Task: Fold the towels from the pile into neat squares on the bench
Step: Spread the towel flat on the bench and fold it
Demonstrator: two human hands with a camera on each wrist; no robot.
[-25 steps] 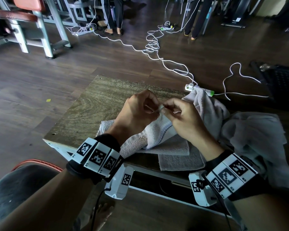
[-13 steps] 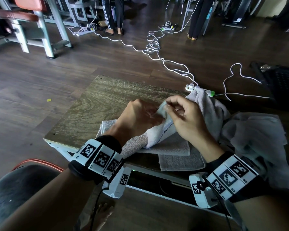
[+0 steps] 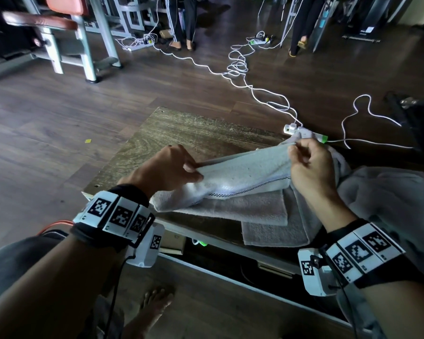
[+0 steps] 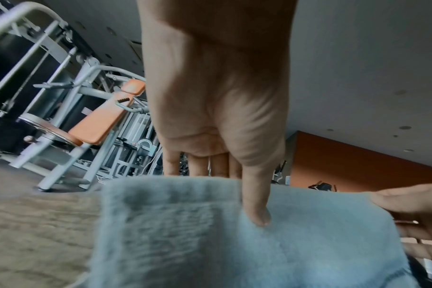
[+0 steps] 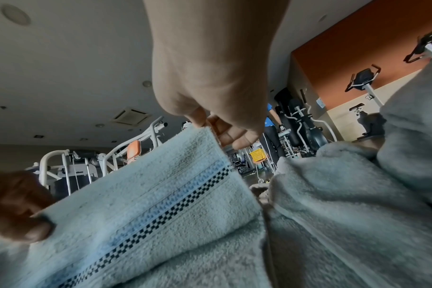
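Observation:
A pale towel (image 3: 240, 176) with a dark checkered stripe (image 5: 160, 222) is stretched between my hands above the wooden bench (image 3: 181, 133). My left hand (image 3: 174, 167) pinches its left corner, thumb on top (image 4: 257, 210), fingers behind the cloth. My right hand (image 3: 306, 162) pinches the right corner (image 5: 210, 128), held higher. Under the towel lie flat grey towels (image 3: 255, 211). A crumpled pile of grey towels (image 3: 389, 204) sits at the bench's right end, beside my right wrist.
White cables (image 3: 242, 67) and a power strip (image 3: 291, 128) lie on the dark wood floor past the bench. Gym machines (image 3: 78, 33) stand at the far left. People's legs (image 3: 181, 23) show at the back. My bare foot (image 3: 154, 304) is under the bench's near edge.
My hands were together at the towel's middle. They have moved apart, the left one leftward and the right one rightward and up, spreading the towel's edge taut between them.

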